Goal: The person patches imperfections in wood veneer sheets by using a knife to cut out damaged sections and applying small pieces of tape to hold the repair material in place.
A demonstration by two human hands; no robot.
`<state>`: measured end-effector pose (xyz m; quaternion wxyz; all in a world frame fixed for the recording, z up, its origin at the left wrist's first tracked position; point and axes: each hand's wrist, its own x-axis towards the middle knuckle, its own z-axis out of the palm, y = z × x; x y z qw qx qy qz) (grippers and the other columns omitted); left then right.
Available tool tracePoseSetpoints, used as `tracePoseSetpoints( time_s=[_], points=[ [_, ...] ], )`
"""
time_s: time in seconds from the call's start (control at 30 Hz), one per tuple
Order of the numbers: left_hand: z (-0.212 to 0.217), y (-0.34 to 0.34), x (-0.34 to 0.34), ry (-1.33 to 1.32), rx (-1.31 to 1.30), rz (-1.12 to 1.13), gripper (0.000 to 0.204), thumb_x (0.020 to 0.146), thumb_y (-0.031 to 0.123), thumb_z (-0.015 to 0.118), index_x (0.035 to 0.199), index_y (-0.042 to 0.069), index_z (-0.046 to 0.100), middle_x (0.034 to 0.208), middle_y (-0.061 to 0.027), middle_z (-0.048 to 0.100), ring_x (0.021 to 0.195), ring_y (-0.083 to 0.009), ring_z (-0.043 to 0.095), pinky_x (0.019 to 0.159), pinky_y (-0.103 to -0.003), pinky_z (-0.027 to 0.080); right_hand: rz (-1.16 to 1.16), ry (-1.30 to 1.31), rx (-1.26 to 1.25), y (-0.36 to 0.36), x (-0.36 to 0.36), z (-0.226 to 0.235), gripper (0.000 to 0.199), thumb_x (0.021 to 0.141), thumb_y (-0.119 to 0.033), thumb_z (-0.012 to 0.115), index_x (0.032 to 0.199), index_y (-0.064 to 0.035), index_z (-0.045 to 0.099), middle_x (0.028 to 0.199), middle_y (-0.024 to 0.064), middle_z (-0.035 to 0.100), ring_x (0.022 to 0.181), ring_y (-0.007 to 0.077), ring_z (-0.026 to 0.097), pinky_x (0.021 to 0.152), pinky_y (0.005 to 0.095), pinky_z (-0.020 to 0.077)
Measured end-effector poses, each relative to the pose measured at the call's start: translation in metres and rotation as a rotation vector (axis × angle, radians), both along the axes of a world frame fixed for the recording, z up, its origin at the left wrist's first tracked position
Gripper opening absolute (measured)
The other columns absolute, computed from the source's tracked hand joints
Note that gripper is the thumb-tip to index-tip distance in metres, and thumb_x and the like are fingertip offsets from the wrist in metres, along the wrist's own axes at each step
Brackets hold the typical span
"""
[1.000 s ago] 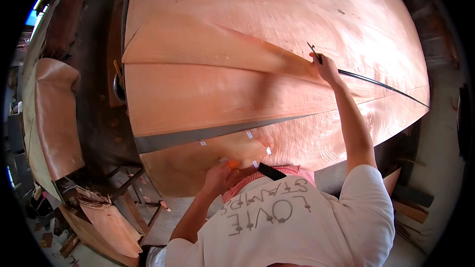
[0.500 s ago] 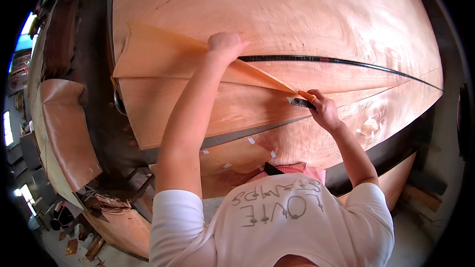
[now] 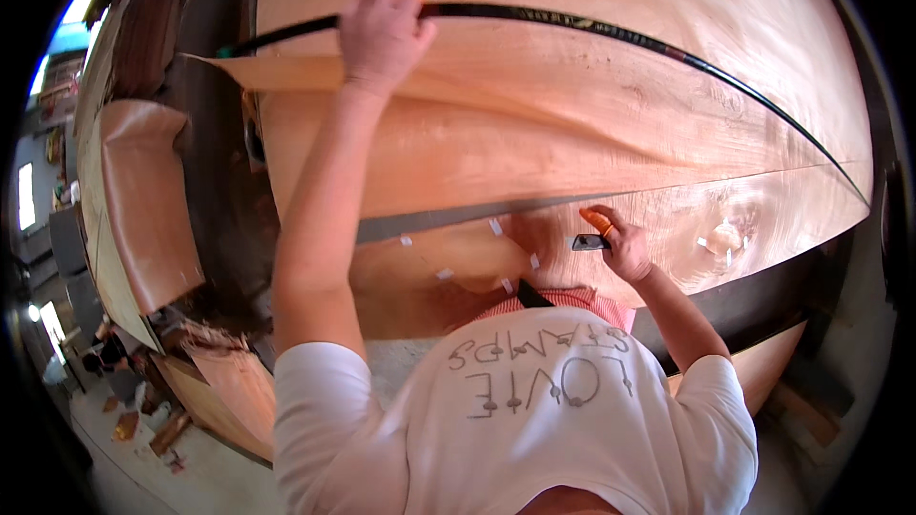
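At the far left of the wood sheets, my left hand (image 3: 382, 38) is closed around a long, thin black rod (image 3: 592, 27). The rod bows across the sheets towards the right edge. Orange covering shows at a fingertip of this hand. Below it lies a thin veneer strip (image 3: 296, 74), its left end lifted and creased. My right hand (image 3: 627, 246), nearer to me, grips a flat, dark-bodied cutting knife (image 3: 590, 242) above the near veneer sheet. An orange cover (image 3: 597, 221) sits on one of its fingers.
Small white tape pieces (image 3: 495, 227) dot the near veneer, around a patch (image 3: 725, 236) at the right. A dark gap (image 3: 429, 219) runs between two sheets. A curled veneer sheet (image 3: 153, 200) lies at the left; scraps (image 3: 126, 425) litter the floor.
My left hand has left the folded veneer strip and moved away from me, now holding the black rod, whose left part shifted away. The strip has unfolded. My right hand moved slightly nearer with the knife.
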<state>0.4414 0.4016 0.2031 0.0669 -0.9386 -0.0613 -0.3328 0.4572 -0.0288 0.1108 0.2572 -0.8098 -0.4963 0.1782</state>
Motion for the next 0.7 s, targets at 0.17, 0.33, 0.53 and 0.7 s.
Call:
tracePoseSetpoints(
  time_s=[0.17,0.33,0.53,0.7],
  points=[
    [0.061,-0.010,-0.159,-0.120,0.059,0.136,0.026,0.063,0.018,0.071,0.081,0.008,0.055,0.086,-0.0065,0.056,0.081,-0.0274,0.055,0.077,-0.039,0.043,0.116,-0.006,-0.298,-0.055,-0.048,-0.010,0.049,0.069,0.005,0.050,0.113,-0.0133,0.059,0.129,0.0063,0.045,0.108,0.0282,0.052,0.080,0.0384,0.0509],
    [-0.020,-0.080,-0.343,0.328,-0.359,0.353,0.029,0.063,0.018,0.072,0.083,0.006,0.056,0.087,-0.0097,0.056,0.086,-0.0297,0.054,0.081,-0.040,0.042,0.123,-0.132,-0.278,-0.083,-0.075,-0.044,0.050,0.072,0.005,0.046,0.119,-0.0086,0.054,0.140,0.0094,0.036,0.122,0.0323,0.039,0.101,0.0384,0.0354],
    [-0.118,-0.120,-0.419,0.454,-0.518,0.401,0.030,0.066,0.021,0.072,0.087,0.006,0.058,0.091,-0.0096,0.055,0.088,-0.0292,0.055,0.080,-0.039,0.044,0.081,-0.175,-0.358,-0.085,-0.086,-0.046,0.060,0.071,0.011,0.047,0.128,-0.0077,0.045,0.144,0.0070,0.031,0.127,0.0329,0.034,0.104,0.0381,0.0331],
    [-0.143,-0.100,-0.433,0.437,-0.505,0.369,0.029,0.066,0.021,0.073,0.085,0.006,0.058,0.094,-0.0097,0.055,0.088,-0.0290,0.055,0.079,-0.039,0.044,-0.039,-0.193,-0.255,-0.096,-0.094,-0.067,0.059,0.069,0.012,0.048,0.125,-0.0088,0.049,0.138,0.0133,0.038,0.127,0.0327,0.036,0.106,0.0382,0.0315]
  ],
)
